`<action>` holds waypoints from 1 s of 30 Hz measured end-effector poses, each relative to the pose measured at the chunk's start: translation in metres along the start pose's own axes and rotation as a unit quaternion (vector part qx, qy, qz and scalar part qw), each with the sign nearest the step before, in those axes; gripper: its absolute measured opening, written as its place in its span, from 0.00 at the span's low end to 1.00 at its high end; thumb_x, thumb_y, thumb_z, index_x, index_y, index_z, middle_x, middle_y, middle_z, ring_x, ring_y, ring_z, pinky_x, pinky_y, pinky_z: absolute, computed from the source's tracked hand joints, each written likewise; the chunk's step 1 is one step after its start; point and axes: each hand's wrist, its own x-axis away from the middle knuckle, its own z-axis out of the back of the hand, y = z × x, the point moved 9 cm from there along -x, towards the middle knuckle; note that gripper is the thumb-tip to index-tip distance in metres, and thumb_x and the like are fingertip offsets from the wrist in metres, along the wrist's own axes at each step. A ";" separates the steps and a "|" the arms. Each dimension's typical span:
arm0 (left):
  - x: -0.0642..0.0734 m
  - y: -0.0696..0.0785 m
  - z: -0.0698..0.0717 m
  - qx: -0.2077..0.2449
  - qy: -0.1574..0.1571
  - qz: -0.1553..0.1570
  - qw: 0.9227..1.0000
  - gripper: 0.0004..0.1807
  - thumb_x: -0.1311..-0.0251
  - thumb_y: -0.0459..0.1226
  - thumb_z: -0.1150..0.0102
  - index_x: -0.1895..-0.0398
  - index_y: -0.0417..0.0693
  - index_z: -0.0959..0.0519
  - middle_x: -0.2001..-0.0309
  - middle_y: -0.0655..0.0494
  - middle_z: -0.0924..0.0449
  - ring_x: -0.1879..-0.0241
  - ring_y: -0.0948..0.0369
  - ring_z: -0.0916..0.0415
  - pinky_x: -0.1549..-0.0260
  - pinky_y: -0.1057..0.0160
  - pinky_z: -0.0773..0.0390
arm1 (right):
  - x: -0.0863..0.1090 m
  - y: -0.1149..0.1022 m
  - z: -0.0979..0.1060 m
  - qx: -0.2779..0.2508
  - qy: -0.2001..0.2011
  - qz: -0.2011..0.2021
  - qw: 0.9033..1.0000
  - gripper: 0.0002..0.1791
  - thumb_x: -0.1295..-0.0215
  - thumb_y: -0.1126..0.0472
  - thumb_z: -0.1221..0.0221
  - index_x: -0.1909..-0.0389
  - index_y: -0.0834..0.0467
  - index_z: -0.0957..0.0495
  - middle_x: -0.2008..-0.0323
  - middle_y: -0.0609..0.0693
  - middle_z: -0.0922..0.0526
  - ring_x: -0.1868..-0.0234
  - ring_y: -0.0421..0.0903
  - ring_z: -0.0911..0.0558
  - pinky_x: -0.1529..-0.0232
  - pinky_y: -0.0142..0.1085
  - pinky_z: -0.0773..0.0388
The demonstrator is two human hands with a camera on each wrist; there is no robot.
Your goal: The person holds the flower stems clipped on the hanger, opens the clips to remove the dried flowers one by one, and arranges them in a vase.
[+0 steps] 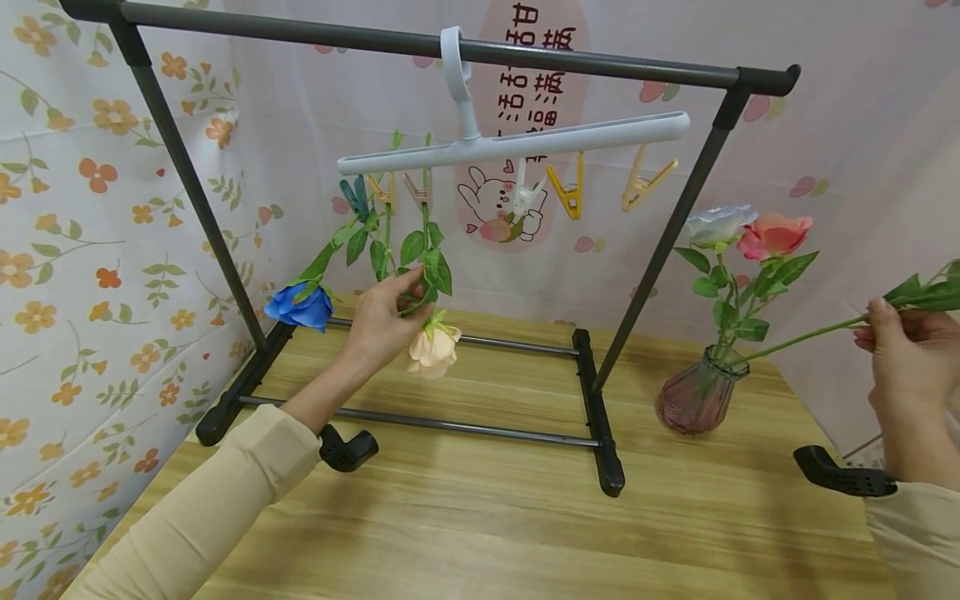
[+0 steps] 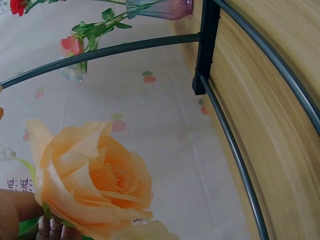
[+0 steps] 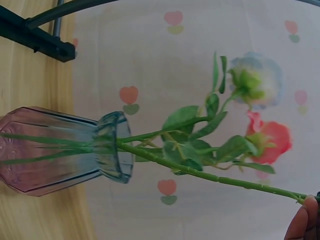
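Observation:
My left hand (image 1: 386,321) grips the leafy stem of a peach rose (image 1: 435,348) that hangs head down under the white hanger (image 1: 517,148). Close up in the left wrist view, the peach bloom (image 2: 100,175) sits just beyond my fingertips. Left of it a blue rose (image 1: 300,307) hangs from a teal clothespin (image 1: 357,198). At the far right, my right hand (image 1: 915,350) pinches a long green flower stem (image 1: 795,342), its lower end in the mouth of a pinkish glass vase (image 1: 697,398). A white rose (image 1: 720,225) and a coral rose (image 1: 775,236) stand in that vase.
A dark metal rack (image 1: 315,35) carries the hanger and stands on the wooden table (image 1: 480,517). Yellow clothespins (image 1: 567,192) and a white clothespin (image 1: 527,198) also hang from the hanger. Patterned cloth (image 1: 112,208) covers the walls behind and to the left.

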 end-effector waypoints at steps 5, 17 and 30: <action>0.001 0.001 0.000 -0.004 0.003 -0.008 1.000 0.30 0.40 0.26 0.39 0.33 0.34 0.32 0.51 0.35 0.20 0.50 0.41 0.19 0.48 0.48 0.20 | -0.002 0.006 -0.005 -0.010 -0.009 0.039 0.999 0.07 0.40 0.66 0.35 0.76 0.54 0.18 0.79 0.40 0.18 0.84 0.31 0.22 0.77 0.16 0.26; 0.000 0.000 -0.002 -0.011 0.002 -0.003 1.000 0.31 0.40 0.27 0.38 0.32 0.35 0.32 0.53 0.37 0.20 0.50 0.43 0.19 0.48 0.50 0.20 | 0.003 0.032 -0.026 0.017 -0.050 0.007 0.999 0.11 0.40 0.69 0.36 0.79 0.54 0.19 0.84 0.39 0.19 0.87 0.31 0.22 0.79 0.18 0.26; 0.001 0.002 -0.001 -0.023 0.008 -0.022 0.999 0.31 0.41 0.27 0.37 0.33 0.35 0.32 0.53 0.37 0.19 0.52 0.43 0.17 0.52 0.49 0.18 | 0.005 0.059 -0.037 0.156 -0.078 -0.040 0.984 0.12 0.37 0.63 0.37 0.80 0.48 0.20 0.86 0.34 0.21 0.88 0.29 0.23 0.79 0.17 0.27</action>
